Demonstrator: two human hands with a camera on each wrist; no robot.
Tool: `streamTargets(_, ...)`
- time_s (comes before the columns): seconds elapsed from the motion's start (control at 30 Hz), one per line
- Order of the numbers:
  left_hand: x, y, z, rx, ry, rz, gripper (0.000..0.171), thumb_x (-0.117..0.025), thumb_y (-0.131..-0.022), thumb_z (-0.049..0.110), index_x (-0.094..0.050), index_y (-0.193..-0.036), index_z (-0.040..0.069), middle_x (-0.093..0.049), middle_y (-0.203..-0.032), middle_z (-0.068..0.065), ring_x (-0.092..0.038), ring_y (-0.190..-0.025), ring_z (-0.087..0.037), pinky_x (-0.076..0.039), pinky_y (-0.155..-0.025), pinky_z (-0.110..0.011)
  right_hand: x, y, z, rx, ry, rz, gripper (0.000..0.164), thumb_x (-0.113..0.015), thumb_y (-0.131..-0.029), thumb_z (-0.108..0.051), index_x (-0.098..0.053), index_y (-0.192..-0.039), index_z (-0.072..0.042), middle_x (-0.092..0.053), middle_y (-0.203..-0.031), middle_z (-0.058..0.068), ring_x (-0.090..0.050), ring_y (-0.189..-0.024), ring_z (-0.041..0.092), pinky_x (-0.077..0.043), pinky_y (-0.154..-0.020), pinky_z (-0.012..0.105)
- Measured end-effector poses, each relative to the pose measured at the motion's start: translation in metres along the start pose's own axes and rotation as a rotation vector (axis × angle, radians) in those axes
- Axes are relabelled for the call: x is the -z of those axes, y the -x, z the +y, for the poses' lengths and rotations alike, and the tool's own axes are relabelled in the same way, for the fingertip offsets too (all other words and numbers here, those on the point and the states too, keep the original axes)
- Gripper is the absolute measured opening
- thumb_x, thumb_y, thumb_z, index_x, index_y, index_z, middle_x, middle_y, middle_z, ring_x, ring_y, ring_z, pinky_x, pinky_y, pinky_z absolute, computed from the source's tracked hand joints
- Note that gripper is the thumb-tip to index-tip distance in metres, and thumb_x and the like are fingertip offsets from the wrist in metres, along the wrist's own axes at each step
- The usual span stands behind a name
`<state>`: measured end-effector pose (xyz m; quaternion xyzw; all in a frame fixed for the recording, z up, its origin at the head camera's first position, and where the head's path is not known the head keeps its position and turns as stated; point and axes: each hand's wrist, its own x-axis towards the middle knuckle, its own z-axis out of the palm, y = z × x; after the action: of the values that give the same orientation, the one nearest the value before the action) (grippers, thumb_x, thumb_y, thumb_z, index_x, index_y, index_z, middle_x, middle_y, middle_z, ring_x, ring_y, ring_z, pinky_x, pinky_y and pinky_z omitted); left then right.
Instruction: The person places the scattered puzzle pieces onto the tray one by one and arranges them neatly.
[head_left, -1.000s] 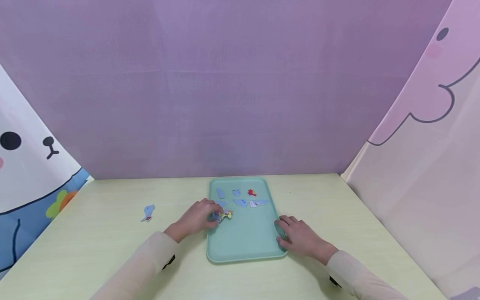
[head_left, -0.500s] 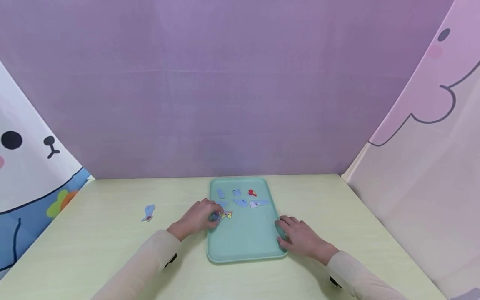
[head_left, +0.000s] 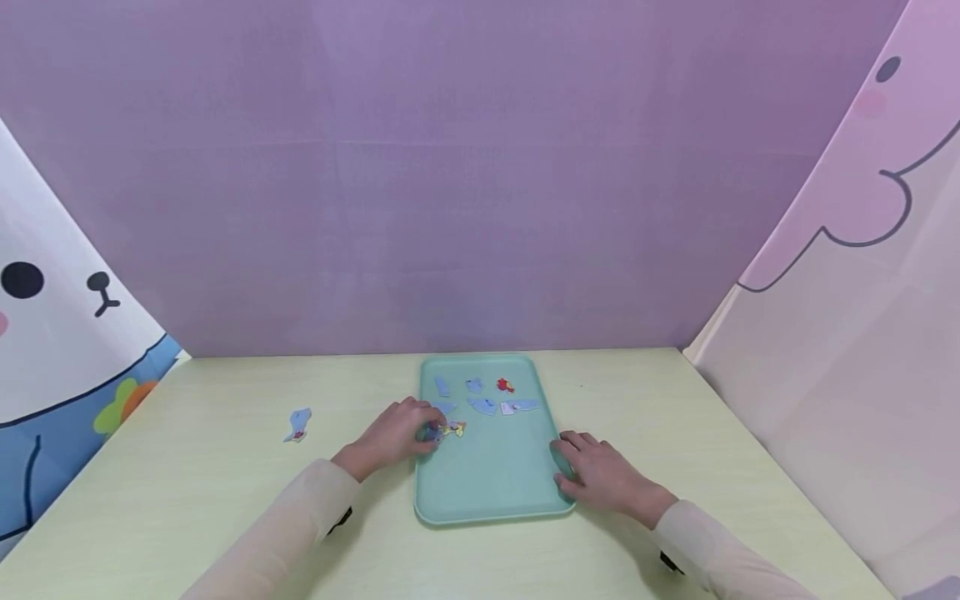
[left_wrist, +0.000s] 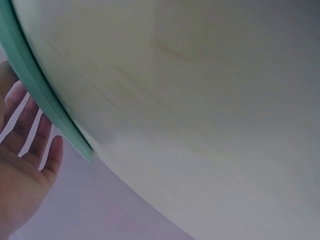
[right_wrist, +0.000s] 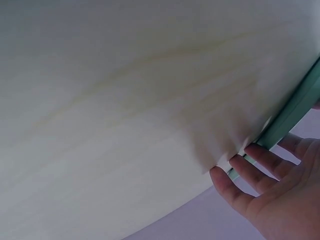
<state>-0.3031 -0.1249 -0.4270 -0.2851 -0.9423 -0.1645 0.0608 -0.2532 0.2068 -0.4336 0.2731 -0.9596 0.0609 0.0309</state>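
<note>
A green rectangular tray (head_left: 491,483) lies on the table and bears several flat cut-out pieces, which look like picture puzzle pieces. My left hand (head_left: 396,432) rests at the tray's left edge, thumb and forefinger reaching over the rim beside a colourful yellow-and-blue piece (head_left: 456,428), partly hidden by the fingers. In the left wrist view its loosely spread fingers (left_wrist: 40,135) meet the tray's outer side. Along the right edge, my right hand (head_left: 600,477) touches the rim with thumb and fingers apart. Its relaxed fingers (right_wrist: 252,175) show at the tray's side in the right wrist view.
Pale blue pieces (head_left: 482,406) and a red fish-like piece (head_left: 505,385) lie in the far part of the tray. Another blue piece (head_left: 298,424) is on the pale wooden table (head_left: 225,467), left of the tray. A purple cloth wall (head_left: 480,183) stands behind.
</note>
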Motion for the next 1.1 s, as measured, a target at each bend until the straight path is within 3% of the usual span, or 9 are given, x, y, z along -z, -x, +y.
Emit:
streamTargets(0.33, 0.007, 0.005, 0.001, -0.035, -0.017, 0.046, 0.027, -0.074, -0.074, 0.022, -0.069, -0.099, 0.014, -0.066, -0.098, 0.002, -0.055, -0.09, -0.018, -0.044, -0.076, -0.036, 0.003, 0.0, 0.003, 0.007, -0.018, -0.018, 0.047, -0.055, -0.089, -0.033, -0.049, -0.127, -0.007, -0.047, -0.13, 0.014, -0.045, -0.119, 0.032, -0.041, -0.09, 0.055)
streamTargets(0.7, 0.017, 0.019, -0.009, -0.056, -0.019, 0.113, 0.024, -0.073, -0.076, 0.021, -0.069, -0.098, 0.013, -0.066, -0.097, 0.003, -0.057, -0.093, -0.018, -0.047, -0.081, -0.037, 0.003, -0.001, 0.006, -0.004, -0.052, -0.041, 0.047, -0.056, -0.089, -0.033, -0.047, -0.129, -0.01, -0.046, -0.132, 0.012, -0.044, -0.12, 0.032, -0.04, -0.092, 0.055)
streamTargets(1.1, 0.028, 0.041, -0.036, 0.004, -0.098, 0.188, 0.023, -0.074, -0.075, 0.022, -0.068, -0.096, 0.015, -0.066, -0.094, 0.004, -0.059, -0.088, -0.018, -0.048, -0.075, -0.037, 0.005, -0.003, 0.006, 0.021, -0.072, -0.041, 0.048, -0.058, -0.086, -0.032, -0.049, -0.127, -0.008, -0.048, -0.129, 0.013, -0.047, -0.117, 0.032, -0.041, -0.09, 0.053)
